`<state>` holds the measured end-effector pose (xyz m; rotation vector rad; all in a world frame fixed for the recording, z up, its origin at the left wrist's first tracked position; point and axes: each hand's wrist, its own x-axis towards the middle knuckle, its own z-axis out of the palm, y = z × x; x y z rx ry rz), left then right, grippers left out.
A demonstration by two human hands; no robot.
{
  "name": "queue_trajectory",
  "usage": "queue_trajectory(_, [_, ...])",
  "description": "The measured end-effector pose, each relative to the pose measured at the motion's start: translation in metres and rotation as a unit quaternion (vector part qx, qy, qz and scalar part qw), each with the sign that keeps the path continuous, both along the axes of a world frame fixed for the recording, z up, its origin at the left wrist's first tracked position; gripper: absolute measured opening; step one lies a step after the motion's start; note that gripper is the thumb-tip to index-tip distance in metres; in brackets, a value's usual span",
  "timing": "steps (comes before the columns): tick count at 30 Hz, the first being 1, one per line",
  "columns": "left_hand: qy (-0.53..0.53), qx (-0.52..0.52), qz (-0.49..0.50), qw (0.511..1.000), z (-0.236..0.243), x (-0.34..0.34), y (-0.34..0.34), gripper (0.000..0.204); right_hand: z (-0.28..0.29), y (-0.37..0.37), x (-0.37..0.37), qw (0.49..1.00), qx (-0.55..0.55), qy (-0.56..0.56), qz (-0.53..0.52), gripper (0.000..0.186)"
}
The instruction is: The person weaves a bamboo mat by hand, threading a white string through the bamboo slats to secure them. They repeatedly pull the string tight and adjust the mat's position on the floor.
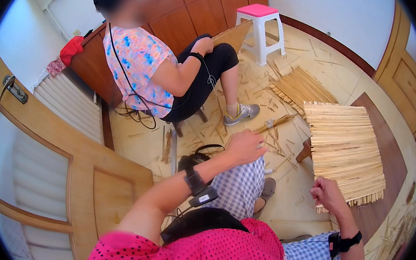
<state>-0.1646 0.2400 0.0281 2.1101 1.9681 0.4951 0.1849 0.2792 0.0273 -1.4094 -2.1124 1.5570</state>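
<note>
My left hand (246,147) is over my left knee in checked trousers, fingers bent and drawn together. A bundle of dry stalks (280,120) shows just past its upper edge. Whether the hand touches that bundle, or what its fingers hold, I cannot make out. At the near left corner of a mat of straw-coloured stalks (347,147), my right hand (328,194) is closed, fingertips pinched together. Anything in that pinch is too small to see. The mat lies raised in front of me, its stalks side by side with uneven ends.
A co-worker (139,69) sits at the far left, hands over the lap. A second stalk mat (303,89) lies beyond mine. A white stool with a pink top (257,30) stands behind. Loose stalks (396,245) litter the floor; a wooden door (113,191) is at left.
</note>
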Motion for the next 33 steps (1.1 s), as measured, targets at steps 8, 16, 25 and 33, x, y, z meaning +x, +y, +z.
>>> queue_trajectory(8, [0.02, 0.024, -0.074, 0.997, -0.006, 0.045, 0.017, 0.034, -0.027, 0.021, 0.035, 0.976, -0.022, 0.1, -0.191, 0.011])
queue_trajectory(16, [0.02, 0.004, -0.129, 0.991, -0.014, 0.073, 0.036, 0.03, -0.067, 0.02, 0.143, 0.919, 0.028, 0.09, -0.384, 0.013])
queue_trajectory(25, [-0.235, -0.183, -0.139, 0.944, -0.04, 0.075, 0.136, 0.024, -0.099, -0.012, 0.206, 0.894, -0.036, -0.008, -0.447, 0.019])
queue_trajectory(33, [-0.237, -0.441, -0.126, 0.856, -0.108, 0.143, 0.191, 0.035, -0.137, -0.034, 0.205, 0.877, -0.219, 0.022, -0.427, 0.022])
